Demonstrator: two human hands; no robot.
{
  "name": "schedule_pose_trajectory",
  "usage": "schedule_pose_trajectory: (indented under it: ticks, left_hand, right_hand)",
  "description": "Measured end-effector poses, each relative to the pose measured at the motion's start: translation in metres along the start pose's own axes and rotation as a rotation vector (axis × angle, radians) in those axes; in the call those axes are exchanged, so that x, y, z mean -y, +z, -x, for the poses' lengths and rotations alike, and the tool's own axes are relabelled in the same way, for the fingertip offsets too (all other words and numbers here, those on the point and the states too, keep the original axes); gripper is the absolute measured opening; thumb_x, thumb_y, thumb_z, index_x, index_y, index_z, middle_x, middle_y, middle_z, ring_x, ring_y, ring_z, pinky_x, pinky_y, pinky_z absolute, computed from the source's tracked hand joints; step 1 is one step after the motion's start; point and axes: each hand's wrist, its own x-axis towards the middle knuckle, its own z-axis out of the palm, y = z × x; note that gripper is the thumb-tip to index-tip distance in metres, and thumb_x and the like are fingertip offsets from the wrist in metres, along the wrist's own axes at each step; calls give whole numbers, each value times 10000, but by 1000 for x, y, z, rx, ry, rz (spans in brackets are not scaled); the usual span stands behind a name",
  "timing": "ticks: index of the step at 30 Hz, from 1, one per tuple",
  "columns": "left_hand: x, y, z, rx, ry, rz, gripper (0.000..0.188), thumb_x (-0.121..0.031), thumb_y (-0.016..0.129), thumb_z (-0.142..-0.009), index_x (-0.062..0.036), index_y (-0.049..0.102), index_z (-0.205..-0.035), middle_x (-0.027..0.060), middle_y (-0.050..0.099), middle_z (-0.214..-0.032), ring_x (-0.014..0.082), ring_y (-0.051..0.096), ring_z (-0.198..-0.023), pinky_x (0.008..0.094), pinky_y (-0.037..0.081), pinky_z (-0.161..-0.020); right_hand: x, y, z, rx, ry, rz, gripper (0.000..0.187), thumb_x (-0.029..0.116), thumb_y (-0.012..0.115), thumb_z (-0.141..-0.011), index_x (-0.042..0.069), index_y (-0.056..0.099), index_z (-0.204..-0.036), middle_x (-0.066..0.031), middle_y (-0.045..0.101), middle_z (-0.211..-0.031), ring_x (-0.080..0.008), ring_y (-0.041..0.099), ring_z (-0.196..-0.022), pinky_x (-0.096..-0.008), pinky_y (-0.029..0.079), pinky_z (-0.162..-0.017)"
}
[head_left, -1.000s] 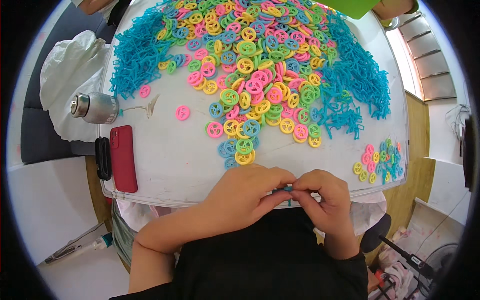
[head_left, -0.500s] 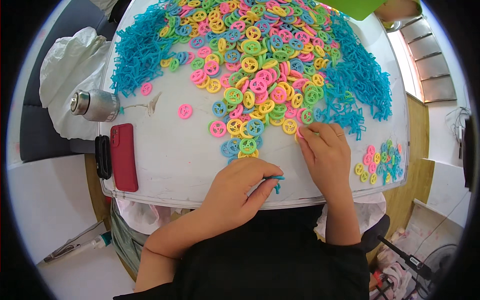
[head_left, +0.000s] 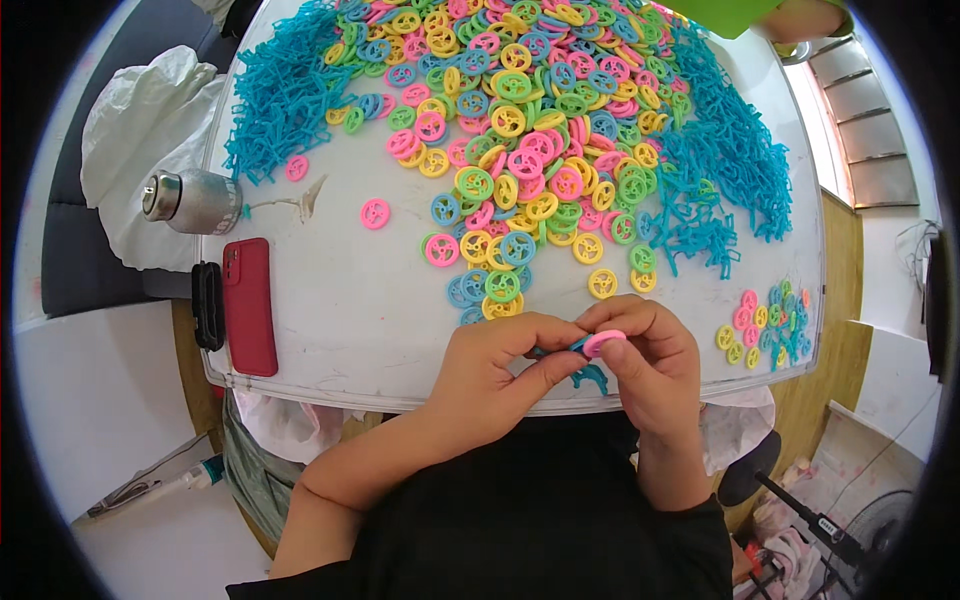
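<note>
Right fingers (head_left: 632,368) closed on a pink wheel (head_left: 604,343), just fetched: at the bench's (head_left: 325,310) six o'clock edge, I now have both parts together, left fingers (head_left: 548,375) pinching the blue piece (head_left: 594,375)

The white table (head_left: 320,300) stands over a wooden floor (head_left: 842,285), seen along its right side and as a strip at its left. Left of the table is a dark grey sofa (head_left: 75,240). Right of it, a narrow strip (head_left: 822,130) glares white beside silvery panels (head_left: 868,130) and a pale wall (head_left: 885,245). Past its near right corner stands a fan (head_left: 890,525).
</note>
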Motion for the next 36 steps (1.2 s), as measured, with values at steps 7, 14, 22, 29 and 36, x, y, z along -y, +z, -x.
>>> schedule_pose_trajectory:
  ticks: [7,14,22,29,36]
  left_hand:
    - [7,5,4,-50,-2,217,162,-36,688,-931,15,683,-1085,82,716,-1023,132,662,-934,281,523,-837]
    - [16,8,6,-124,81,160,166,-46,724,-894,-3,700,-1052,78,726,-923,139,680,-824,271,527,-736]
    - [11,7,-1,-219,589,-540,219,-21,777,-769,-66,702,-970,75,693,-835,266,682,-762,352,512,-632]
    - [6,-1,-8,-130,552,-469,222,-57,817,-750,-72,681,-925,76,702,-872,279,672,-789,363,512,-684]
    - [6,-6,-3,-97,345,-298,162,-26,778,-823,-43,687,-957,102,714,-911,244,691,-814,333,528,-710]
  right_hand:
    - [-1,2,1,7,8,-114,103,76,667,-933,-8,622,-972,-174,659,-1081,-202,639,-978,-330,501,-885]
    - [-3,3,-3,-42,102,-122,86,75,644,-945,3,598,-933,-171,663,-1043,-202,645,-932,-326,507,-857]
    - [1,10,-6,-91,135,-106,112,88,639,-954,14,570,-905,-157,679,-974,-221,668,-952,-345,521,-856]
    - [3,7,-1,-136,70,145,173,73,647,-954,-15,617,-1099,-80,647,-966,-134,620,-916,-286,498,-855]
    - [-5,4,3,-34,-224,337,321,-18,675,-911,-46,598,-1221,-51,643,-986,-106,624,-892,-246,518,-774]
